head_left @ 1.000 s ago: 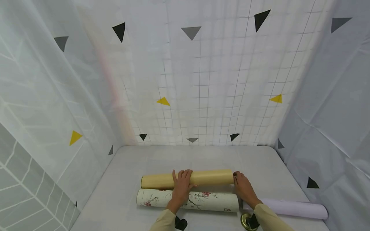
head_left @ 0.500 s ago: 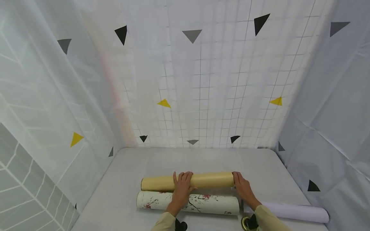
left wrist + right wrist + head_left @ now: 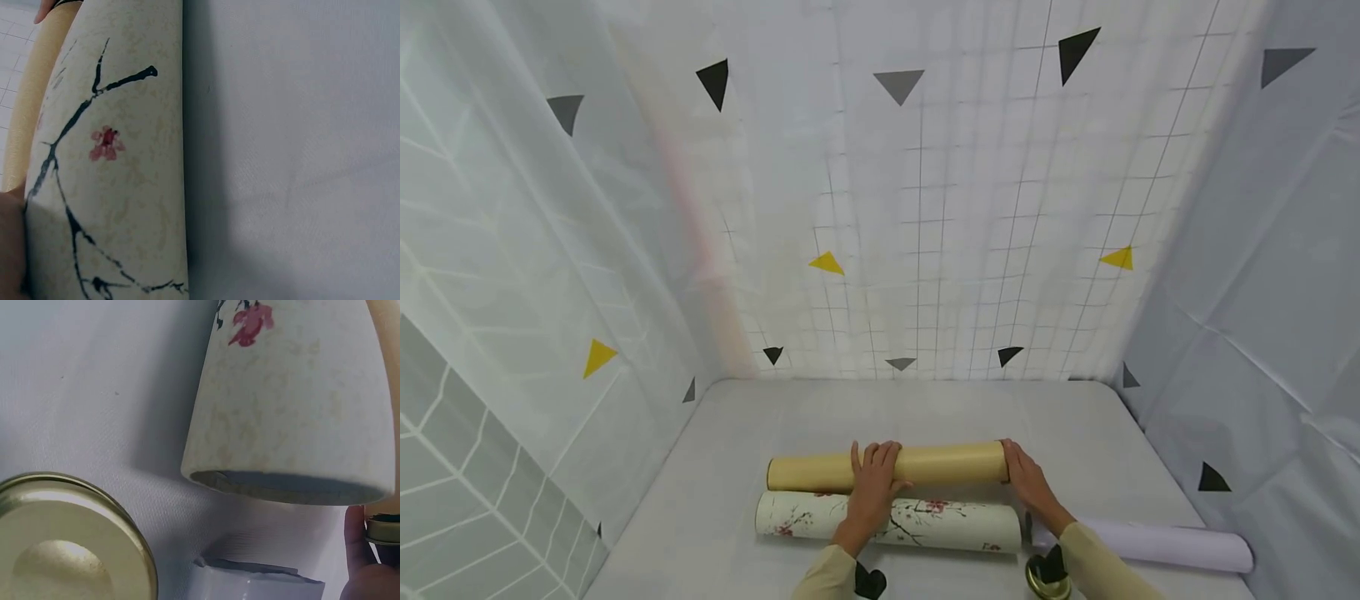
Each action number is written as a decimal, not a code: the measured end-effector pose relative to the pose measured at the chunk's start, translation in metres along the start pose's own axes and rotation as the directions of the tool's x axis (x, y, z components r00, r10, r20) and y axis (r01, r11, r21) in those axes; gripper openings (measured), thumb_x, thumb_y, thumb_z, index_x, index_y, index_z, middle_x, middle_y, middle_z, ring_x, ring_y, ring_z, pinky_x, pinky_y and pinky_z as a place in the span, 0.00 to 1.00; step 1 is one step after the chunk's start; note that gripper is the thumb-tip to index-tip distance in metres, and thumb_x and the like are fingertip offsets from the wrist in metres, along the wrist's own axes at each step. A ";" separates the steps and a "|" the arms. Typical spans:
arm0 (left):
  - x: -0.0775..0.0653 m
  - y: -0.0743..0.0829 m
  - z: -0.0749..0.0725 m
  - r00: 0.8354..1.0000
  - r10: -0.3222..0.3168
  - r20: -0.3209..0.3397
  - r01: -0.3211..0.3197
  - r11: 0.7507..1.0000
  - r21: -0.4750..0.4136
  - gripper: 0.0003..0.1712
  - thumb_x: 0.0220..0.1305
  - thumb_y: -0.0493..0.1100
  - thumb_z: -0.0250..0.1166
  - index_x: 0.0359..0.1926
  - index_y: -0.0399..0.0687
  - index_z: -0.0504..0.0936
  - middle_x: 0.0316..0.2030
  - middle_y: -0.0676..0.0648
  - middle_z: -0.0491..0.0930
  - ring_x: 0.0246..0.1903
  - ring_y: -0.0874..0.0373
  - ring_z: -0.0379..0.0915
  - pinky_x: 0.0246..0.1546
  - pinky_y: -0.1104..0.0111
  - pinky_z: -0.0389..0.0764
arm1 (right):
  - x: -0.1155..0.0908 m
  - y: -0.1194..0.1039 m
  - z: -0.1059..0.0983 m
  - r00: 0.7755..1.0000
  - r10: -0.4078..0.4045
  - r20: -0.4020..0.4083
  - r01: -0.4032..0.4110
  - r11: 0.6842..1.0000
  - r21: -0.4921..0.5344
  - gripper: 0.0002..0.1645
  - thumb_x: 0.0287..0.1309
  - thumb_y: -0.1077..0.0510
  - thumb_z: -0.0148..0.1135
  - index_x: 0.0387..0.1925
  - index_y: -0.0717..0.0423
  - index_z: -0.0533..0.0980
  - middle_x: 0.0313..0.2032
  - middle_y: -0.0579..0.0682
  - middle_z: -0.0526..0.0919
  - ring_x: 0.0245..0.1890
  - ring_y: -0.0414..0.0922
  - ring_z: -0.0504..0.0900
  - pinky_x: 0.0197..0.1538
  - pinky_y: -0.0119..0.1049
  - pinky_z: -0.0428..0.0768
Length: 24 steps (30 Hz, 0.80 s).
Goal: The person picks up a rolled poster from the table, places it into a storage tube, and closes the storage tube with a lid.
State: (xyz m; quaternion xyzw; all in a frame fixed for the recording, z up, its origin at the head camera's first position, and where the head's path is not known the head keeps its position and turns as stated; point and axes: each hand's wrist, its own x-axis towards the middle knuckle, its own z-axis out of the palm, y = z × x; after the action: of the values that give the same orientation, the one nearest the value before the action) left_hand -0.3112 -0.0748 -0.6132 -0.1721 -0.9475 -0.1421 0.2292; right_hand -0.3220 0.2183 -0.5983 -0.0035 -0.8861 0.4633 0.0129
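In the head view a yellow tube [image 3: 951, 463] lies crosswise behind a white tube [image 3: 955, 523] printed with dark branches and red blossoms. My left hand [image 3: 874, 483] reaches across the blossom tube and grips the yellow one near its middle, fingers bent over the top. My right hand [image 3: 1028, 482] presses against the yellow tube's right end with fingers fairly straight. The right wrist view shows a gold rim [image 3: 382, 531] at that end, beside the fingers. Also there, the blossom tube's near end [image 3: 287, 484] is uncapped and hollow.
A round gold lid [image 3: 1048, 577] lies near the right forearm. A pale lavender roll [image 3: 1180, 548] extends to the right under that arm. The tubes rest on a grey-white covered tabletop [image 3: 895, 408], with patterned sheets [image 3: 917, 208] hanging behind and on both sides.
The right hand's fingers, earlier bent at the yellow tube's end, now lie straighter and flatter against it. The left hand and the tubes have stayed nearly still.
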 end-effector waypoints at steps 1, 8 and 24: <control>0.000 0.000 0.000 1.000 0.000 0.000 0.000 1.000 0.002 0.36 0.56 0.58 0.71 0.63 0.50 0.75 0.61 0.49 0.78 0.62 0.49 0.71 0.72 0.35 0.60 | 0.001 0.000 0.000 1.000 -0.002 0.002 0.002 1.000 0.010 0.34 0.84 0.41 0.28 0.69 0.59 0.68 0.42 0.56 0.79 0.37 0.43 0.73 0.41 0.34 0.73; -0.003 0.001 0.000 1.000 0.005 -0.005 -0.005 1.000 -0.004 0.35 0.55 0.58 0.72 0.61 0.50 0.76 0.59 0.49 0.79 0.60 0.49 0.71 0.71 0.35 0.61 | 0.002 0.001 0.003 0.999 0.026 0.025 -0.027 0.997 0.068 0.37 0.83 0.39 0.27 0.70 0.60 0.68 0.41 0.56 0.78 0.37 0.43 0.71 0.40 0.33 0.72; -0.003 -0.003 0.004 0.995 0.059 -0.082 -0.059 0.998 0.006 0.37 0.52 0.58 0.74 0.61 0.49 0.76 0.58 0.49 0.80 0.59 0.48 0.72 0.68 0.35 0.64 | 0.006 -0.010 0.003 0.989 0.084 0.119 -0.097 0.990 0.107 0.43 0.80 0.33 0.34 0.77 0.62 0.58 0.74 0.67 0.65 0.69 0.62 0.70 0.71 0.63 0.69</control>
State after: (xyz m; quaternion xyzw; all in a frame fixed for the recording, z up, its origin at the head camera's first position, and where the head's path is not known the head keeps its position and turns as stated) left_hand -0.3116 -0.0763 -0.6186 -0.1934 -0.9320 -0.1404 0.2725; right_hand -0.3282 0.2106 -0.5919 -0.0163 -0.8569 0.5119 -0.0587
